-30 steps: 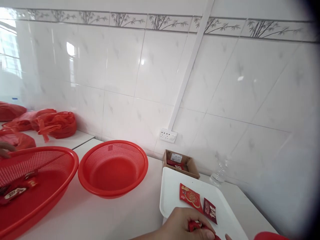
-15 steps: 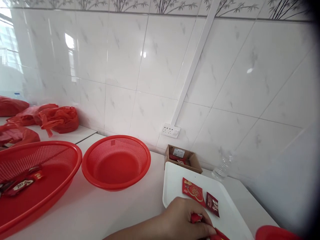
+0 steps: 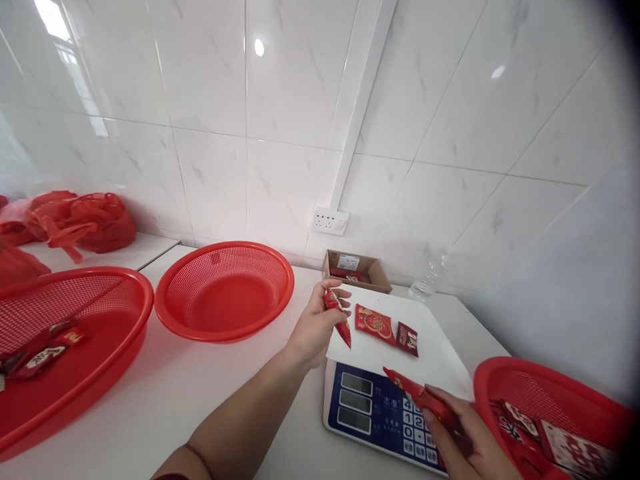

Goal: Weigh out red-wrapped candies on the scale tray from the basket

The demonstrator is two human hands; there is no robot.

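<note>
My left hand (image 3: 320,323) grips a small red snack packet (image 3: 342,328) over the left edge of the white scale pan (image 3: 365,357). Thumb and fingers close around the packet, which hangs tilted. My right hand (image 3: 463,433) pinches another red packet (image 3: 407,385) above the keypad of the blue digital scale (image 3: 377,413). Two packets lie flat on the pan: a red one with a gold pattern (image 3: 374,323) and a smaller dark red one (image 3: 407,339).
Left of the scale stand a red basket (image 3: 225,250) and a larger red basket (image 3: 145,313) with several packets. Another red basket (image 3: 493,363) holds packets at the right. Behind the pan are a cardboard box (image 3: 377,275) and a clear plastic bottle (image 3: 427,280). Red plastic bags (image 3: 107,220) lie far left.
The view has tilted down, bringing the scale's panel into sight. My left hand has risen to the pan's left edge with a packet. My right hand has come into view holding another packet.
</note>
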